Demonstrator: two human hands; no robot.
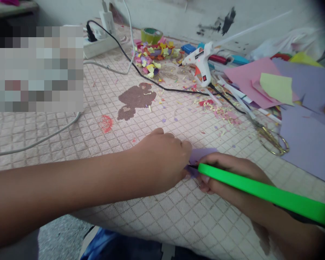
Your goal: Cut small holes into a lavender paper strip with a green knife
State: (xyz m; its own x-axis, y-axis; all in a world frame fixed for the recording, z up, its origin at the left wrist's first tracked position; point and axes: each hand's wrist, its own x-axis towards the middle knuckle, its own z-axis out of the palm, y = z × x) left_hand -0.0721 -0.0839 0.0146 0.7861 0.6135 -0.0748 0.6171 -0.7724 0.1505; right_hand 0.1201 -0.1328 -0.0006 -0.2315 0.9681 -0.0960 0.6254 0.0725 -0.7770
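Note:
My left hand (168,162) is closed near the table's front edge, with its fingertips pinching the left part of a small purple paper piece (203,154). My right hand (227,169) grips the right part of the same paper, its fingers bent around it. A long bright green strip (260,187) runs in front of my right hand and forearm toward the right edge; its dark tip is close to the paper between both hands. Most of the purple paper is hidden by my fingers.
A white glue gun (203,65) with a black cord stands behind my hands. Gold-handled scissors (273,141) lie right, beside purple sheets (308,141). Paper scraps (224,112), a green tape roll (151,35) and a power strip (101,47) are farther back on the checked cloth (97,133).

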